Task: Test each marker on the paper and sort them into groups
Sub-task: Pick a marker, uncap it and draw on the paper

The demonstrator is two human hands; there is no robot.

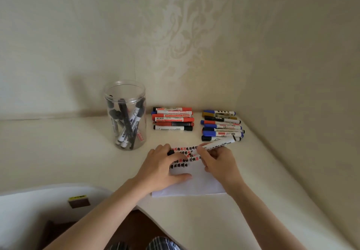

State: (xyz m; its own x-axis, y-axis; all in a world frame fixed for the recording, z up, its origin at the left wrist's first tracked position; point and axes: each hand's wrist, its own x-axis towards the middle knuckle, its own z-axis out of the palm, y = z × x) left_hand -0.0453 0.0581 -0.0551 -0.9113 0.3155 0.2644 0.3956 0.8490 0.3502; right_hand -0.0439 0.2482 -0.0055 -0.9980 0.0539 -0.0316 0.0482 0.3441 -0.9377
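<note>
A white sheet of paper lies on the cream table, its far half covered with rows of red and black test scribbles. My right hand grips a white-barrelled marker with its tip down on the scribbled area. My left hand rests on the paper's left side and holds a black cap in its fingers. A clear plastic jar at the left back holds several black-capped markers. Two sorted piles lie by the wall: mostly red markers and mostly blue and black markers.
The table fits into a corner, with wallpapered walls behind and to the right. Its front edge curves away at the lower left, where a white surface carries a small brown and yellow block. Bare tabletop lies left of the jar and in front of the paper.
</note>
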